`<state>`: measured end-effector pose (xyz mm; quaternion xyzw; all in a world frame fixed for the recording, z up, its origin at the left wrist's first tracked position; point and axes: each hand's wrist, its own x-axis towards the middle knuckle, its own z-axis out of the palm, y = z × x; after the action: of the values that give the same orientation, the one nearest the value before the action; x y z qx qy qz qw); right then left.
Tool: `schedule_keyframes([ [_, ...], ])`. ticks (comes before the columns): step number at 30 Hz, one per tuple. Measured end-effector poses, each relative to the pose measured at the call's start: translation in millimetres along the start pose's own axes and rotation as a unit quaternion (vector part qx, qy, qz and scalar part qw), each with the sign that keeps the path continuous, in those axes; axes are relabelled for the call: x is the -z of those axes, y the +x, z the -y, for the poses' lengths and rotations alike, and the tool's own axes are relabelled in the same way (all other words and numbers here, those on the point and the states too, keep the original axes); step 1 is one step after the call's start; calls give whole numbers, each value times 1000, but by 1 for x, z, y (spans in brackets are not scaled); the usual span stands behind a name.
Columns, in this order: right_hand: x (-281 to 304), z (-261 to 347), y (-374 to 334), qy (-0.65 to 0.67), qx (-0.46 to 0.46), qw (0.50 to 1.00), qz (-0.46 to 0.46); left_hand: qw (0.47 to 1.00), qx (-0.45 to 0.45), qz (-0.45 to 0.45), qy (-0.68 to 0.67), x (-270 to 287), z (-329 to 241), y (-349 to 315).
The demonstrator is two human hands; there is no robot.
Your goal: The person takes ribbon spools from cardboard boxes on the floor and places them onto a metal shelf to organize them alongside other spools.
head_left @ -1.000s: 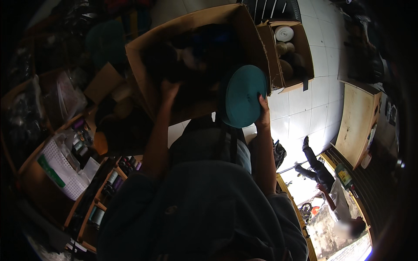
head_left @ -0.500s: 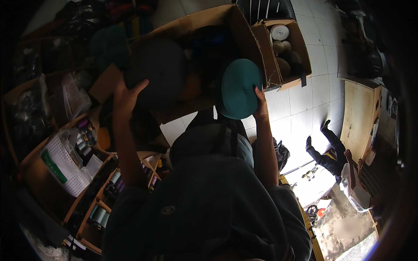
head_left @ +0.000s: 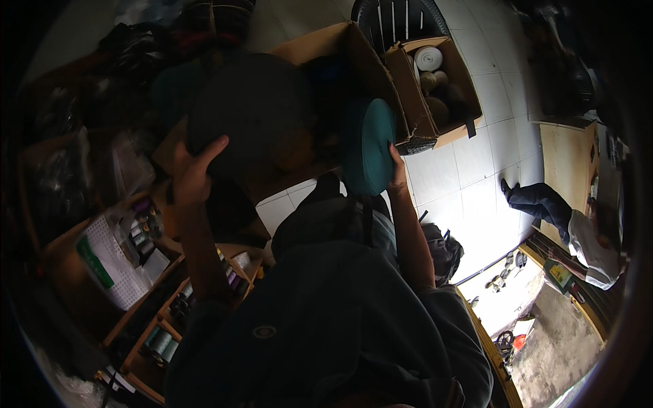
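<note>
The left hand (head_left: 194, 173) grips the lower edge of a big dark roll (head_left: 248, 112), lifted in front of the large open cardboard box (head_left: 354, 51). The right hand (head_left: 396, 170) clamps a teal roll (head_left: 367, 146) upright at the box's corner (edge-on, likely so each stays liftable one-handed) — the hands held well apart.

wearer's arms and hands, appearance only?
Both forearms are bare up to dark short sleeves of a dark blue-grey top. No gloves, watch or rings visible on the left hand or the right hand. The lighting is dim, so finer details cannot be made out.
</note>
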<state>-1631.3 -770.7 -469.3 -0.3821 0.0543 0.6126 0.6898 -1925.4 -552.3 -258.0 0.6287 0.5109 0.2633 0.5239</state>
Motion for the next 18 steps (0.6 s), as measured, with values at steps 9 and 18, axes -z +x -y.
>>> schedule_keyframes([
  [9, 2, -2, -5, 139, -74, 967, 202, 954, 170, 44, -242, -88, 19, -26],
  [18, 19, 16, -5, 70, -76, 976, 190, 998, 38, 14, -45, -119, 51, -8],
])
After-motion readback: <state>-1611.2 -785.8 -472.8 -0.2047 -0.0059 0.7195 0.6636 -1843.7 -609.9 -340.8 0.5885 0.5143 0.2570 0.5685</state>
